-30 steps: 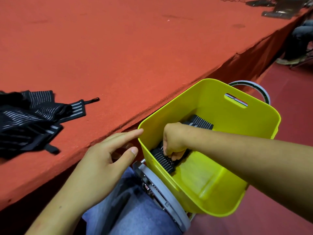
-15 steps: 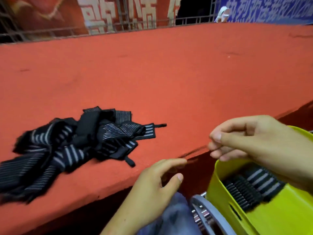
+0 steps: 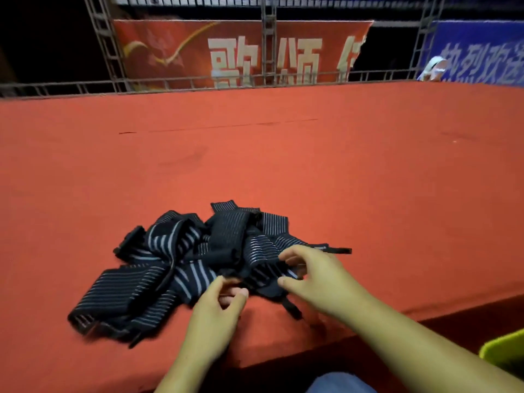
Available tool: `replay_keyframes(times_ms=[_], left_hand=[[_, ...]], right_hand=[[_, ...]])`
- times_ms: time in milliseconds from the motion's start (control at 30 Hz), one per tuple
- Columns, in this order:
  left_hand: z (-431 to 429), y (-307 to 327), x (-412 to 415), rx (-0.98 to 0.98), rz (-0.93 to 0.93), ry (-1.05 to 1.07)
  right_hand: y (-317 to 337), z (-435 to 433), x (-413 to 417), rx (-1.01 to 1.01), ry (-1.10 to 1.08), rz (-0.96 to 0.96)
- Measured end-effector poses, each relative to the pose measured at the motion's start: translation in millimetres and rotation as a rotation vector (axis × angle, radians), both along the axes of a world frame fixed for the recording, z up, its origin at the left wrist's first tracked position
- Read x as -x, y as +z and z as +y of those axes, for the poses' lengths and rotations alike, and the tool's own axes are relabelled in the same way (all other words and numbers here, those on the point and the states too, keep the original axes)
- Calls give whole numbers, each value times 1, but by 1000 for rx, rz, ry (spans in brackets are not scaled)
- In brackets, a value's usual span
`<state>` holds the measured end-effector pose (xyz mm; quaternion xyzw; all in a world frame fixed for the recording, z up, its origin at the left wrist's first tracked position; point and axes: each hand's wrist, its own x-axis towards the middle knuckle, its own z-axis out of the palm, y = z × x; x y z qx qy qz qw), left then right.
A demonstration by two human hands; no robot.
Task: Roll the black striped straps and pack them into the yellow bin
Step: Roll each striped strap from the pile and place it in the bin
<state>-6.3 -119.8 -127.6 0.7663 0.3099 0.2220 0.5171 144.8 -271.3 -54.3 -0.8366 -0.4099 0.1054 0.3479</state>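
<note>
- I see the black striped straps (image 3: 198,262), white-lined and tangled in a heap, near-centre on the red bench (image 3: 368,180).
- The left hand (image 3: 218,304) is at the heap's near edge and I cannot tell its grip; the right hand (image 3: 314,276) hovers loosely curled, empty.
- A red banner (image 3: 241,52) and a metal truss (image 3: 268,38) are far behind.

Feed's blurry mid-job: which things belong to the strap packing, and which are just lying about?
Job: pile of black striped fabric straps; corner of yellow plastic bin; left hand and right hand at the pile.
Lying about: red banner with pale characters; blue banner; grey metal truss; white object at far edge of red platform.
</note>
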Motion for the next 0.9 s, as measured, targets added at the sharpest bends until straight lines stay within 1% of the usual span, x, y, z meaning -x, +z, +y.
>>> replay_keyframes(times_ms=[167,233,333,400,467,567,667,800,900], left_hand=[[6,-6,-2,280,-205,137],[9,-9,0,312,-235,138],[13,-11,4,341,-269,98],[17,-12,5,382,-307,99],[18,-11,5,408,-333,95],[19,-11,5,409,-343,67],[19,-12,5,408,-339,55],[19,-13,4,395,-340,42],[18,-13,6,386,-359,-10]], right_hand=[[-15,39,2,-66,91,-122],[-17,56,6,-73,124,-184],[-16,78,12,22,170,-279],[-18,88,15,133,183,-300],[-25,91,16,161,148,-297],[-39,90,14,-2,58,-291],[-48,82,12,-238,42,-164],[-47,59,19,-370,78,-119],[-53,41,23,-392,95,-6]])
